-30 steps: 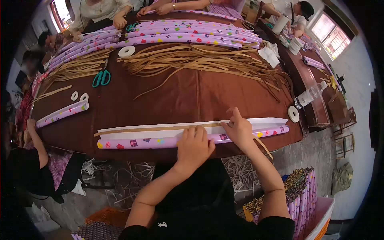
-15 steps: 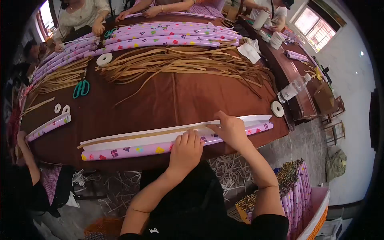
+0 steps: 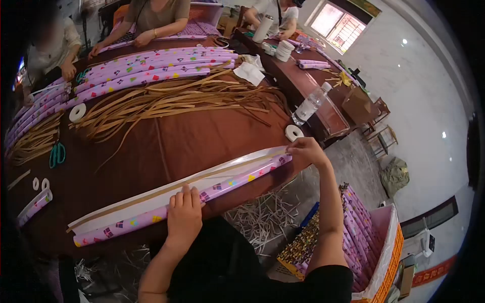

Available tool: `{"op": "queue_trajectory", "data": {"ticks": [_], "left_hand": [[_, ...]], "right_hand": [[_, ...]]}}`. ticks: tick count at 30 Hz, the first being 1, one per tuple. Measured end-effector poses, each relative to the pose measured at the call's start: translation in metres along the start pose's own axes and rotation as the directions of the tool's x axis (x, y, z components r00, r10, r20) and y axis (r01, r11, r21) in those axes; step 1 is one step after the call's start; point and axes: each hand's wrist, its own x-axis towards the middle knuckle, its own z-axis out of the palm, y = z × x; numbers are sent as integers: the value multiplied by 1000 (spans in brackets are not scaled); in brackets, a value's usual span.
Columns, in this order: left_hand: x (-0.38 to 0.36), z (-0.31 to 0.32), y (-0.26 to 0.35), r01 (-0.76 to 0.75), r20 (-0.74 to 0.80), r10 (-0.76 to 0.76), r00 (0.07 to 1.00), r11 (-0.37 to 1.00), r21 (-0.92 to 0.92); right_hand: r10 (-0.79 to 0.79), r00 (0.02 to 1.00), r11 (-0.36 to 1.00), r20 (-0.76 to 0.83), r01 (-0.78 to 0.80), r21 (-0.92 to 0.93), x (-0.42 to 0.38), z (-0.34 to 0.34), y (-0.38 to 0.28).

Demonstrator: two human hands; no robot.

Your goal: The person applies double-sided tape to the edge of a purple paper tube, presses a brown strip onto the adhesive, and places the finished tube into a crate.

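A part-unrolled roll of pink patterned wrapping paper [image 3: 146, 218] lies along the near table edge, its white inner side showing. Along that white side runs a narrow brown strip [image 3: 151, 194]. My left hand [image 3: 184, 214] presses on the roll near its middle, fingers together and curled over it. At the roll's right end, my right hand [image 3: 309, 150] pinches the end of the brown strip by the paper's corner; the fingertips partly hide the contact. Just behind that hand lies a white tape ring [image 3: 293, 133].
Loose brown strips [image 3: 192, 103] and finished pink rolls [image 3: 151, 68] cover the table's far side. Green-handled scissors [image 3: 57, 154] lie left, a water bottle [image 3: 310, 105] stands right. An orange crate [image 3: 391, 257] of rolls is by my right arm. Other people sit across the table.
My right hand has slid along the strip from near the middle to the right end of the paper. My left hand stays on the roll. The camera view has turned right.
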Motion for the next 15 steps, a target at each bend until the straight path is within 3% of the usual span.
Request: {"op": "queue_trajectory", "data": {"ticks": [2, 3, 4, 6, 7, 10, 15], "left_hand": [[-2, 3, -1, -15, -7, 15, 1000, 1000, 5], [-2, 4, -2, -13, -4, 13, 1000, 1000, 21], [-2, 4, -1, -22, -10, 22, 1000, 1000, 19], [-1, 1, 0, -3, 15, 3, 1000, 1000, 10], [-1, 0, 1, -9, 15, 8, 1000, 1000, 11], [0, -2, 2, 7, 22, -7, 1000, 1000, 0], [0, -1, 2, 15, 23, -15, 1000, 1000, -20]], "right_hand": [[84, 994, 996, -74, -82, 33, -4, 5, -2], [211, 966, 977, -147, -203, 69, -9, 14, -8], [210, 965, 977, -157, -202, 69, -8, 19, -3], [59, 973, 997, -225, -48, 55, 1, 28, 22], [56, 973, 991, -224, -27, 130, 6, 32, 34], [67, 948, 998, -311, -57, 39, 17, 40, 48], [54, 947, 989, -315, -95, -117, 29, 43, 49]]}}
